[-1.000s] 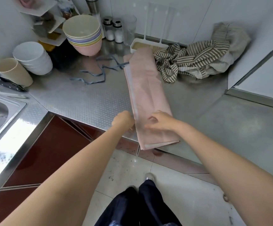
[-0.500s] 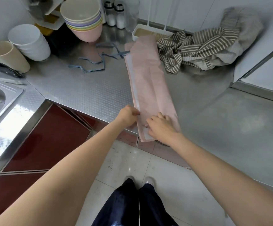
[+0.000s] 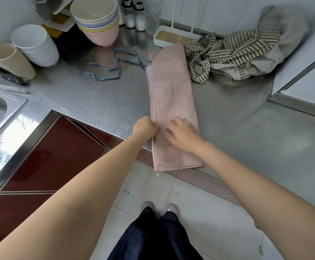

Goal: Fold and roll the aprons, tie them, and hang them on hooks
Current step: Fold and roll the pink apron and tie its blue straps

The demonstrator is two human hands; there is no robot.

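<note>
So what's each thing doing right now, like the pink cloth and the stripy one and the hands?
Pink folded apron: folded into a long strip, near end hanging off the steel counter.
Brown-and-white striped apron: crumpled in a heap.
Thin blue apron strings: loose, untied.
Left hand: grip pinching the strip's left edge.
Right hand: open, resting on the strip.
Pastel stacked bowls: nested, tilted.

Steel counter (image 3: 96,102), red cabinets (image 3: 49,156), tiled floor (image 3: 200,212)
</note>
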